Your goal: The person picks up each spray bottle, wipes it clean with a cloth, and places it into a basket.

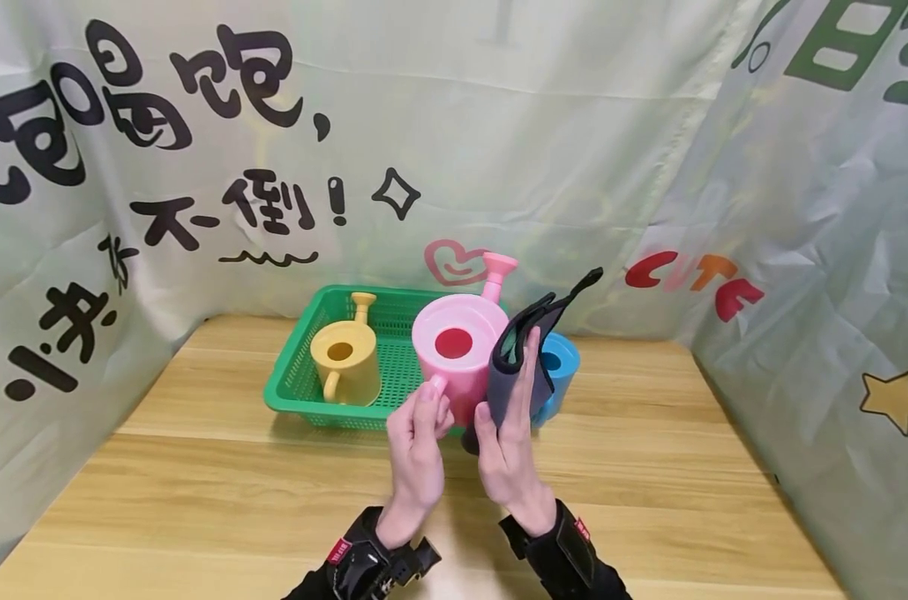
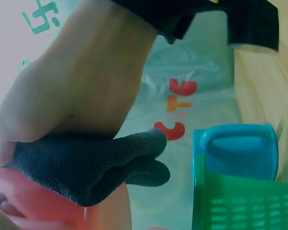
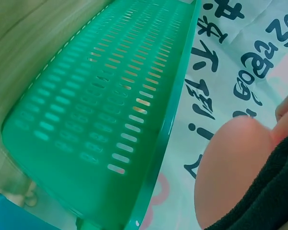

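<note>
In the head view my left hand (image 1: 415,454) grips the handle of a pink toy watering can (image 1: 457,312), its spout pointing away. The can is held up in front of a green basket. My right hand (image 1: 514,458) lies along a folded dark grey cloth (image 1: 502,392), fingers straight, pressing it to the can's right side. One end of the cloth sticks up beyond the fingertips. The left wrist view shows the cloth (image 2: 77,167) between the right hand (image 2: 81,81) and the can (image 2: 33,196). In the right wrist view the can (image 3: 235,167) is partly covered by the cloth (image 3: 269,191).
A yellow watering can (image 1: 356,367) stands in the left part of the green basket (image 1: 281,383). Just right of the basket is a blue watering can (image 1: 566,358), partly hidden by the cloth. They stand on a wooden table (image 1: 649,467), with printed curtains (image 1: 544,167) behind.
</note>
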Available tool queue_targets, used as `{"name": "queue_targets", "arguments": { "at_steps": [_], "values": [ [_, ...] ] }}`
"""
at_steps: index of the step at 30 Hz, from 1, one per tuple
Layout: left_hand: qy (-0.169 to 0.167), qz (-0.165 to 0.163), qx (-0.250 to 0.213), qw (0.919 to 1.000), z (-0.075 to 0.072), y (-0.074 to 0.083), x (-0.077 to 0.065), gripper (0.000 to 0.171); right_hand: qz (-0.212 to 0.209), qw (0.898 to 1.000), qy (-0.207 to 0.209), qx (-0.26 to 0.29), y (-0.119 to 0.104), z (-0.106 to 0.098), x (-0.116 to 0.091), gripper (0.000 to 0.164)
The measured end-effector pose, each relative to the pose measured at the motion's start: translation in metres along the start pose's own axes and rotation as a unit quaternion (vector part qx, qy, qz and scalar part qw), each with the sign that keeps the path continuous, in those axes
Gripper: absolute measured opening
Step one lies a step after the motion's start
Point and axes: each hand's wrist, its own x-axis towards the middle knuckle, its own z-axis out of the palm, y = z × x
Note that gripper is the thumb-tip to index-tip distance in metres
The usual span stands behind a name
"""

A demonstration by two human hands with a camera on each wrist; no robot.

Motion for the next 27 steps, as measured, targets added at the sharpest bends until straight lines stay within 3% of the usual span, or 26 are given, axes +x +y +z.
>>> {"name": "queue_targets", "arguments": {
  "at_steps": [5,13,20,27],
  "values": [
    [-0.034,0.037,0.093,0.9944,0.001,-0.001,-0.003,0.034,-0.029,0.999,0.007,0.018,0.002,0.003,-0.001,0.074],
    [-0.08,0.055,0.151,0.9837,0.001,0.0,-0.007,0.031,-0.049,0.998,0.027,0.01,0.003,0.008,-0.003,0.073],
    [-0.094,0.045,0.162,0.9812,0.0,0.002,-0.008,0.03,-0.039,0.999,0.028,0.007,0.001,0.009,-0.004,0.073],
    [-0.1,0.017,0.16,0.9819,-0.001,0.004,-0.007,0.029,-0.072,0.997,0.03,-0.015,0.001,0.011,-0.004,0.069]
  ]
}}
